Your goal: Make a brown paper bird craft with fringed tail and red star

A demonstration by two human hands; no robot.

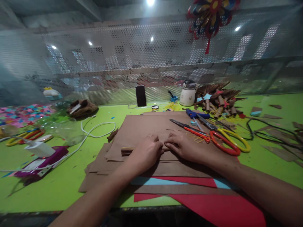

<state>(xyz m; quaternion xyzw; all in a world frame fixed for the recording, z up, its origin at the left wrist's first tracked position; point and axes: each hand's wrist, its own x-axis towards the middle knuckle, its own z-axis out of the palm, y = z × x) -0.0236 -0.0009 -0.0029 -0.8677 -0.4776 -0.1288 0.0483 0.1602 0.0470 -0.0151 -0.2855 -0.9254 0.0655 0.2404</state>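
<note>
Bench under ceiling lights, green top. Both hands meet over a layered pile of brown paper sheets. Left hand: fingers curled, tips pinched together. Right hand: thumb and fingers closing from the other side. Between the two sets of fingertips, just above the top sheet, a small brown paper piece — gripped by both hands, I judge, though the fingers hide most of it and I cannot tell how it is folded.

Risks noted. The piece is small and shares the colour of the sheets; if the pinch loosens, it could spring open or get lost against the pile. Uneven pressure from one hand might crease it crooked. The sheets overlap loosely, so a dragging forearm could skew them and the red paper jutting over the near edge.

The bundle of brown strips lies just beside the left hand; a sideways knock could scatter it. Sharper worry on the right: a red-handled blade lies near that hand, beside scissors with red and yellow loops. A careless reach there could nick a knuckle. Blue glue gun behind them — if hot, which I can't tell, its tip might scorch paper or skin.
</note>
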